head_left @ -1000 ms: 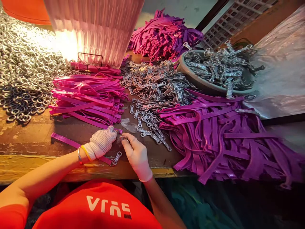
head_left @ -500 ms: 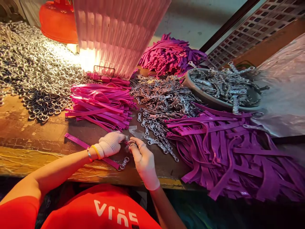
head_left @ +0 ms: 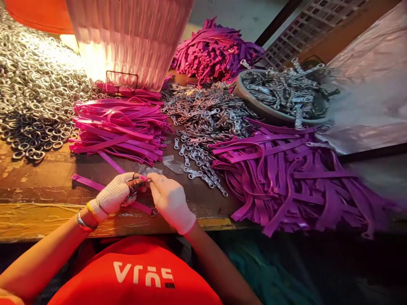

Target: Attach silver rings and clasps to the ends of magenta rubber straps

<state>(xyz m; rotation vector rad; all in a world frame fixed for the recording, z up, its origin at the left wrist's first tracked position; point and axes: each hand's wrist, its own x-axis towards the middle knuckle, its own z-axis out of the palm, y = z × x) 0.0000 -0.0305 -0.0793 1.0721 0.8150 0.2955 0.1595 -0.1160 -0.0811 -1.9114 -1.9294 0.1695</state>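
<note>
My left hand, in a white knitted glove with brown-stained fingers, is closed on the end of a purple strap. The strap runs back under that hand toward the pile. Against its tip my right hand, in a thin white glove, pinches something small that its fingers hide. Beneath my left hand lies a second purple strap, with a metal ring at its near end. Bright pink-purple straps are stacked just beyond my hands. Small metal links lie scattered to the right.
Loose metal rings are heaped at the left, under an orange lamp. A corrugated plastic sheet stands behind the stack. Purple straps cover the right side near a grey basin of metal links. Another strap pile is behind.
The view has shifted, moving the scene left and up. My left hand now grips another strap's end, drawn out from the stack. My fingertips have come together at that end.
</note>
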